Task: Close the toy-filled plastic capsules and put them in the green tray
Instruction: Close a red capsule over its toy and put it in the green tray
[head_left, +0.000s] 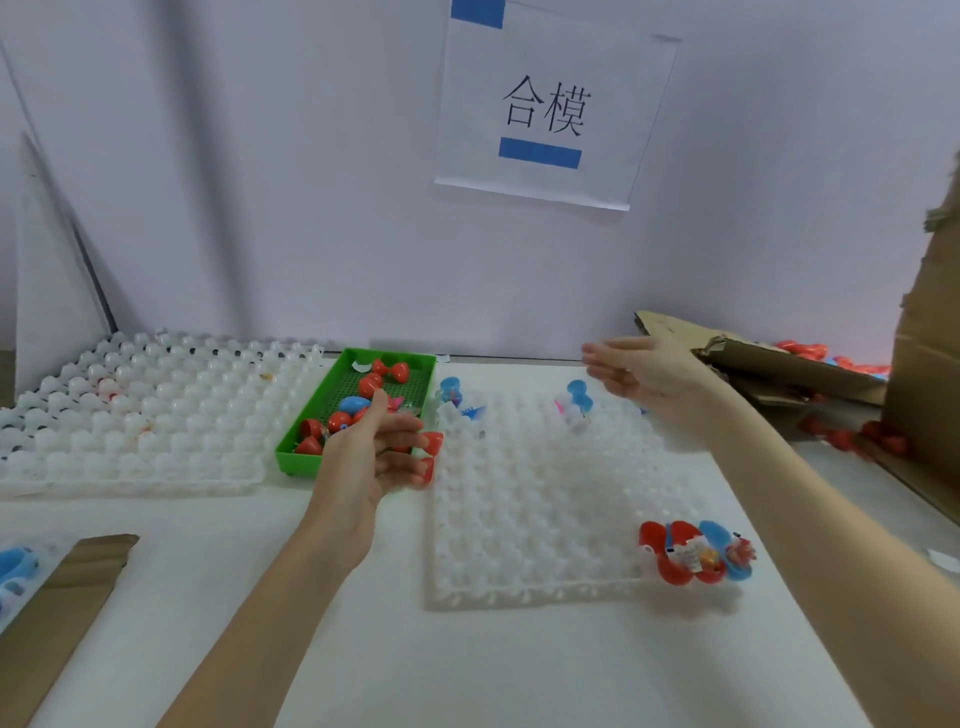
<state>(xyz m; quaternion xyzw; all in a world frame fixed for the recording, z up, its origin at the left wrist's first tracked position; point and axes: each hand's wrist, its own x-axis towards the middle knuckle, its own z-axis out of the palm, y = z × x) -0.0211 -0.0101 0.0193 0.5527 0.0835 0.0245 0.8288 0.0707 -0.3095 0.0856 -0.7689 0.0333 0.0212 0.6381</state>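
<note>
The green tray (296, 452) sits at the table's middle and holds several red capsules and a blue one (354, 403). My left hand (371, 449) hovers over the tray's near right corner with relaxed fingers; a red open capsule (431, 454) lies just past its fingertips on the white mould's edge. My right hand (641, 376) is raised above the white mould tray (535, 519), fingers straight, holding nothing. Open red and blue capsules with toys (693, 553) sit at that mould's near right corner. Two blue open capsules (577, 397) stand at its far edge.
A second white mould tray (135, 415) lies left of the green tray. Torn cardboard (779, 364) and a cardboard box (930, 364) with red capsules around them stand at the right. A cardboard strip (62, 608) and blue parts (15, 566) lie near left. A paper sign (550, 109) hangs on the wall.
</note>
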